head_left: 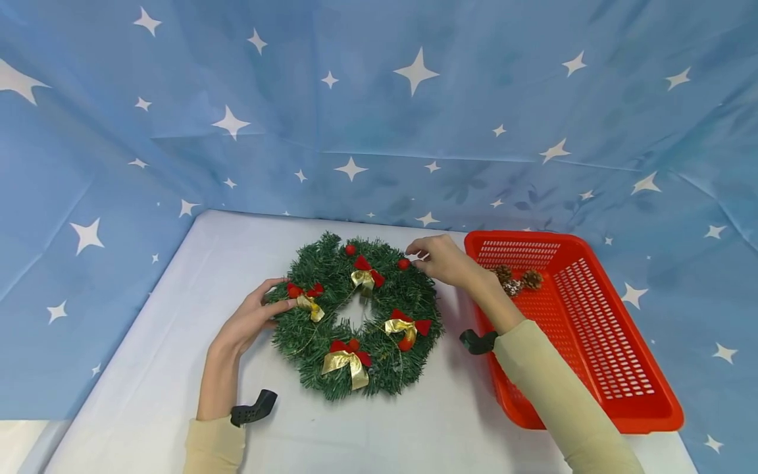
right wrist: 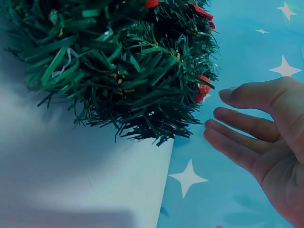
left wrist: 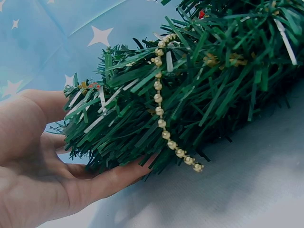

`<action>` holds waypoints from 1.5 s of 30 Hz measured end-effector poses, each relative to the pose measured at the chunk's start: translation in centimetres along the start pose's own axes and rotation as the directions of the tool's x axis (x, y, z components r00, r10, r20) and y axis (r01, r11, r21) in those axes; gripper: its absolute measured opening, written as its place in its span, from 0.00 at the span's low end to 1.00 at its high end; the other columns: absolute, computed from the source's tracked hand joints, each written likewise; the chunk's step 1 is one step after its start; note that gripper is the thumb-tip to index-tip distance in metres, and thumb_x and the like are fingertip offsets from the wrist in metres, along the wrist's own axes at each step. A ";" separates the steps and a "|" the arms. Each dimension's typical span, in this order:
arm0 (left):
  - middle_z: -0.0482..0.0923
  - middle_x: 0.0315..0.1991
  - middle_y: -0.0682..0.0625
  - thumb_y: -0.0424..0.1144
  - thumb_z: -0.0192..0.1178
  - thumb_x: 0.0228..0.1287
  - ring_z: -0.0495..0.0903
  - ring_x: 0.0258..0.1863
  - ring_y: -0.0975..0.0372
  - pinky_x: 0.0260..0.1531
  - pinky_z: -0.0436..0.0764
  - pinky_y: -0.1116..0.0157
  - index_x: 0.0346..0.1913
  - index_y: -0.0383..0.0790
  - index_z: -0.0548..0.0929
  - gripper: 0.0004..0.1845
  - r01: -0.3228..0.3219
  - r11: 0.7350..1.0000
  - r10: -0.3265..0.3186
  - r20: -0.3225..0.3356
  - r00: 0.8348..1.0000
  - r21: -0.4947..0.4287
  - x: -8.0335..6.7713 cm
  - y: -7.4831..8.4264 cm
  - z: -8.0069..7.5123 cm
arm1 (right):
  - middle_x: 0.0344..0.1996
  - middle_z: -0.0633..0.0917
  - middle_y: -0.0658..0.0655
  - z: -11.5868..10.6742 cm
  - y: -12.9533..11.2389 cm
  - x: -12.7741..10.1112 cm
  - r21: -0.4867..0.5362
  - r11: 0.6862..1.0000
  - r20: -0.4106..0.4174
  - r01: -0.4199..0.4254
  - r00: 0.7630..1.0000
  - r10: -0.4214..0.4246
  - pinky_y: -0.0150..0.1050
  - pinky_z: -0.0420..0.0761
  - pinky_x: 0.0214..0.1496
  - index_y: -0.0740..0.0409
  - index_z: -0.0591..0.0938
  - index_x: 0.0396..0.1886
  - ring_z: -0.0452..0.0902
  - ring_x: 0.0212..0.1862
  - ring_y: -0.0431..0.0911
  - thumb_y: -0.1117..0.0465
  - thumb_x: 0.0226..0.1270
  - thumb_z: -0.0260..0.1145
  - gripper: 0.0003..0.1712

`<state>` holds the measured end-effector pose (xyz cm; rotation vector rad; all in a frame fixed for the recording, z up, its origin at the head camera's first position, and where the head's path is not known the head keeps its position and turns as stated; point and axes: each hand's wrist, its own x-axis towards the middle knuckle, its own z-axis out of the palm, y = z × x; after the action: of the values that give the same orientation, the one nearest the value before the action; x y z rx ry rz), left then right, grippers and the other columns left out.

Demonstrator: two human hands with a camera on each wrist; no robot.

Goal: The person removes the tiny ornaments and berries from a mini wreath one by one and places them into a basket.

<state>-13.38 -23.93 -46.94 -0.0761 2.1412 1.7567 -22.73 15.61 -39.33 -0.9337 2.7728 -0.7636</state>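
Note:
A green tinsel wreath (head_left: 355, 316) with red-and-gold bows and small red berries lies flat on the white table (head_left: 172, 329). My left hand (head_left: 277, 301) holds its left edge, thumb on top beside a bow (head_left: 305, 296). In the left wrist view the fingers (left wrist: 118, 176) lie under the needles, next to a string of gold beads (left wrist: 161, 111). My right hand (head_left: 422, 258) hovers at the wreath's upper right. Its fingers (right wrist: 242, 126) are straight and a small gap apart from a red berry (right wrist: 203, 88), holding nothing.
A red slotted basket (head_left: 598, 342) stands to the right of the wreath with a few pine cones (head_left: 516, 280) in its far corner. A blue star-printed cloth (head_left: 379, 112) hangs behind and around the table.

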 end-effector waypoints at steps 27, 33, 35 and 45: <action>0.43 0.81 0.35 0.44 0.64 0.74 0.71 0.58 0.50 0.42 0.77 0.60 0.80 0.43 0.59 0.38 -0.005 1.000 0.005 0.003 1.000 -0.001 0.1 -0.1 0.0 | 0.46 0.90 0.63 1.5 -0.1 0.9 0.019 1.000 0.042 -0.025 0.999 0.024 0.47 0.86 0.47 0.65 0.87 0.51 0.88 0.48 0.55 0.72 0.69 0.68 0.13; 0.46 0.79 0.37 0.43 0.65 0.73 0.70 0.49 0.56 0.35 0.75 0.62 0.79 0.43 0.60 0.38 -0.007 1.000 0.007 0.000 1.000 -0.013 0.0 -0.1 -0.1 | 0.47 0.89 0.64 1.9 0.0 1.1 0.016 1.000 0.052 -0.019 0.998 0.019 0.46 0.86 0.47 0.65 0.87 0.52 0.87 0.49 0.56 0.72 0.69 0.67 0.13; 0.44 0.80 0.36 0.43 0.65 0.74 0.70 0.51 0.56 0.36 0.76 0.62 0.80 0.43 0.59 0.38 -0.008 1.000 0.008 0.000 1.000 -0.012 0.0 -0.1 0.0 | 0.47 0.89 0.64 2.0 0.0 1.2 0.013 1.000 0.056 -0.023 0.998 0.023 0.46 0.86 0.48 0.65 0.87 0.52 0.87 0.49 0.56 0.72 0.69 0.67 0.13; 0.43 0.80 0.34 0.43 0.64 0.74 0.69 0.62 0.46 0.43 0.78 0.59 0.80 0.42 0.58 0.38 -0.006 1.000 0.006 0.001 1.000 -0.004 0.1 -0.1 -0.1 | 0.47 0.89 0.64 2.3 -0.4 1.4 -0.035 0.999 0.055 -0.013 0.998 0.015 0.48 0.86 0.49 0.64 0.87 0.51 0.87 0.47 0.56 0.70 0.69 0.68 0.12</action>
<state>-13.45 -24.05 -47.07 -0.0698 2.1392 1.7642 -23.07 13.53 -41.09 -0.9255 2.7505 -0.6786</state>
